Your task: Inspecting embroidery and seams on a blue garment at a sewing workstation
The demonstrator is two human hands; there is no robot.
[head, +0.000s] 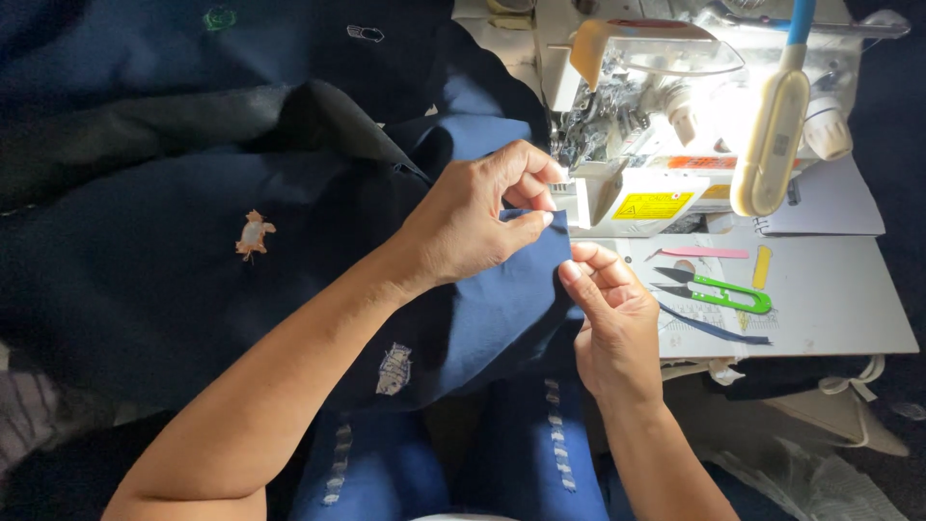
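Blue trousers (526,453) with pale dashed stripes sit closest to us at the bottom of the head view, our knees under the work. Above them our two forearms reach forward over a spread of navy fabric (193,280) that covers most of the left side and carries small embroidered patches.

Our left hand (473,217) pinches the edge of the navy fabric just in front of the sewing machine (675,125), thumb and forefinger pressed together on the cloth, the other fingers curled above. Our right hand (608,309) sits just below and beside it, thumb and forefinger closed on the same edge of cloth at its lower corner. Both hands are near each other, with the fabric edge held between them right beside the machine's needle area.

To the right, on the white table (849,309), lie green thread snips (723,289), a pink strip (704,253) and a yellow strip (762,267). A cream lamp head (772,145) on a blue neck shines brightly over the machine.
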